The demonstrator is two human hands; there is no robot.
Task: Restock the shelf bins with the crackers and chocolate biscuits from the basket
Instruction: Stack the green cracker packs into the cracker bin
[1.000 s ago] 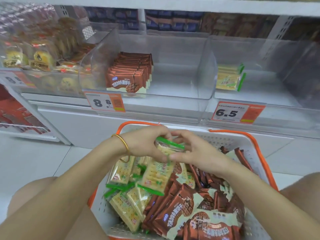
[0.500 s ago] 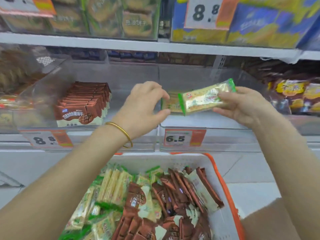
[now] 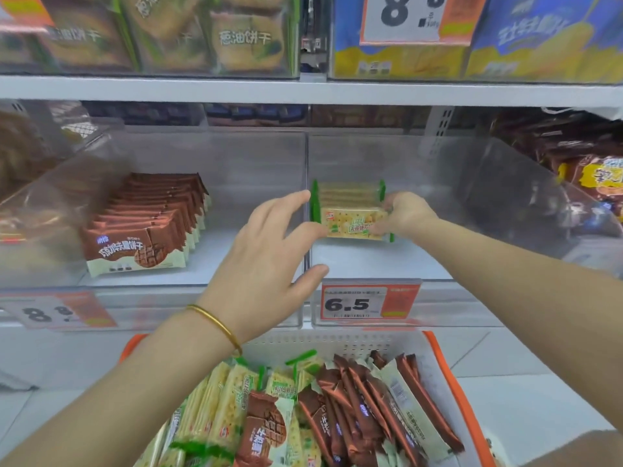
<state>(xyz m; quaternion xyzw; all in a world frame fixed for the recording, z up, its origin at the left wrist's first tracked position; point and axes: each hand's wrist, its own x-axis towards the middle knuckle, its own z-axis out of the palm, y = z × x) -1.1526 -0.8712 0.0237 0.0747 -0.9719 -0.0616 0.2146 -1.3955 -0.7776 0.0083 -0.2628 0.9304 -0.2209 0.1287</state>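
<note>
At the bottom, nearest, the basket (image 3: 337, 342) holds crackers (image 3: 215, 399) on its left and chocolate biscuits (image 3: 364, 409) on its right. Above it the left hand (image 3: 266, 261) is spread, fingers straight, with one fingertip at the left end of a cracker pack (image 3: 350, 224). The right hand (image 3: 404, 215) pinches that pack's right end inside the right bin (image 3: 488, 197), in front of a few more packs. A biscuit row (image 3: 145, 224) stands in the left bin (image 3: 236, 156).

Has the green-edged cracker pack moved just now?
Yes: the green-edged cracker pack went forward into the clear plastic bin above the 6.5 price tag.
</note>
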